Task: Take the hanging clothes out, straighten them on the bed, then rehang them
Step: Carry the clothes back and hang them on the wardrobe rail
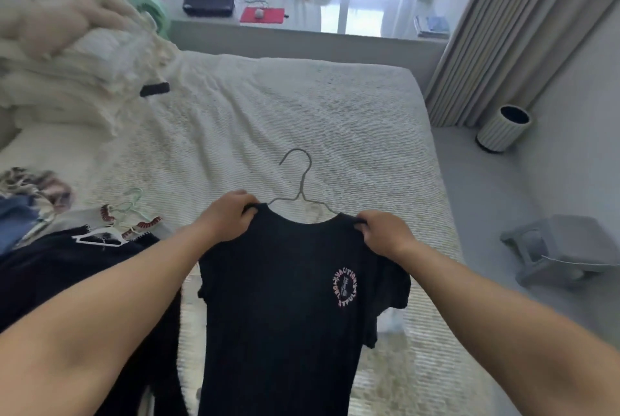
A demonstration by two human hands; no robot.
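Both hands grip a black tee at its shoulders: the left hand pinches the left shoulder seam, the right hand the right one. A wire hanger sits inside the neck, its hook pointing away over the bed. The tee hangs down from the two grips, above the bed's near edge. It looks like the straightening step, or just before rehanging. Next, I'd guess, comes smoothing the shoulders squarely over the hanger, then lifting it by the hook.
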